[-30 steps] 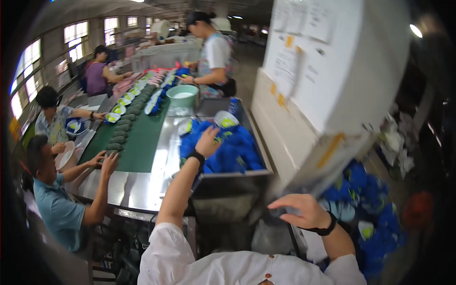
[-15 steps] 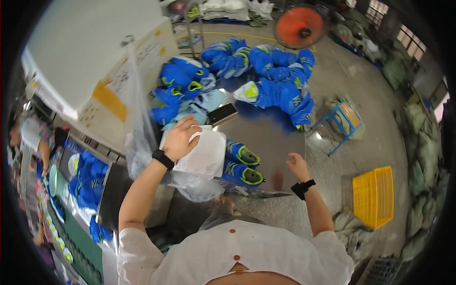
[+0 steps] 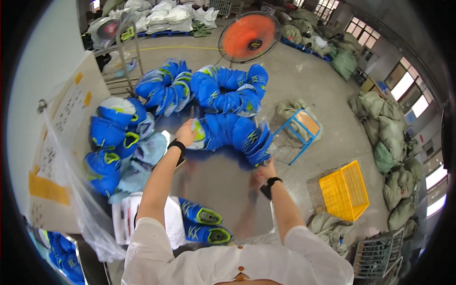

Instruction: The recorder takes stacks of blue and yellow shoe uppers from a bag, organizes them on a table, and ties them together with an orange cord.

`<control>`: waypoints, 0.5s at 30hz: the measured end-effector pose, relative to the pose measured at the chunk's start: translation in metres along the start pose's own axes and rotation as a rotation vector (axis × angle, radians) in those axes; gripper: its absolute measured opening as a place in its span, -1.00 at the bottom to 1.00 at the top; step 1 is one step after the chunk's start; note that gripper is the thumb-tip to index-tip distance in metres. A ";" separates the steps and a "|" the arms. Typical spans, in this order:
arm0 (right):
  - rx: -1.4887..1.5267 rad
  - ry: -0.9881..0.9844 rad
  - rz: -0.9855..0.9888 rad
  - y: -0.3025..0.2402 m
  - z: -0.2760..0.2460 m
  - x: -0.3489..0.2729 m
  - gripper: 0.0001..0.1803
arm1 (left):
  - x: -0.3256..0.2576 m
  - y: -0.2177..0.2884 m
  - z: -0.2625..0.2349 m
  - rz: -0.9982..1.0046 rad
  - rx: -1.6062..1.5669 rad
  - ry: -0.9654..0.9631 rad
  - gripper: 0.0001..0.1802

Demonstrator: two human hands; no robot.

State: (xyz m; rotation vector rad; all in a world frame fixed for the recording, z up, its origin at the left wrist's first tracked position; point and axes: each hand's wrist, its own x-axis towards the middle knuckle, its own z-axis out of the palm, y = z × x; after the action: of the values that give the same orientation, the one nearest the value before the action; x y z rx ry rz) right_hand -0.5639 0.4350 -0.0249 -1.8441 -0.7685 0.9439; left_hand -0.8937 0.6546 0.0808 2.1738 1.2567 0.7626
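On the shiny table (image 3: 213, 190), a curved stack (image 3: 225, 133) of blue uppers is being flanked by both hands. Its white-and-green left end is being met by the left hand (image 3: 186, 134), the stack lying just right of the fingers; its near right end is being met by the right hand (image 3: 267, 173), the stack lying just beyond it and to its left. Whether either hand is being pinched shut cannot be told, the right one being blurred. Farther off, more stacks (image 3: 228, 102) are being seen; at the near left, shoes (image 3: 204, 216) are being flanked by papers (image 3: 174, 222).
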 end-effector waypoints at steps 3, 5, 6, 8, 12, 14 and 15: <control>0.160 0.066 0.206 -0.033 0.048 -0.015 -0.12 | 0.027 -0.019 0.016 -0.132 -0.064 0.046 -0.40; -0.067 0.077 0.129 0.018 0.003 0.012 -0.46 | 0.057 0.009 0.059 -0.213 0.059 -0.075 -0.37; 0.022 0.053 0.105 0.019 0.001 0.007 -0.69 | 0.052 0.013 0.070 -0.058 0.165 0.058 -0.42; 0.056 -0.036 0.033 0.012 0.004 -0.004 -0.81 | 0.048 0.014 0.075 -0.218 0.214 -0.007 -0.57; -0.125 -0.264 -0.025 0.006 -0.006 0.010 -0.78 | 0.034 0.018 0.090 -0.337 0.339 0.009 -0.71; -0.149 -0.391 -0.077 0.023 -0.021 0.029 -0.76 | 0.026 0.036 0.098 -0.309 0.179 -0.021 -0.68; -0.143 -0.456 -0.111 0.009 -0.019 0.030 -0.76 | 0.015 0.046 0.078 -0.382 0.098 -0.003 -0.68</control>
State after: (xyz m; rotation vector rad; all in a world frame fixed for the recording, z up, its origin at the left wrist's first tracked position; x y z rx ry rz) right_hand -0.5308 0.4475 -0.0357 -1.7019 -1.2294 1.2835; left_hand -0.8066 0.6356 0.0592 1.9175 1.6725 0.5492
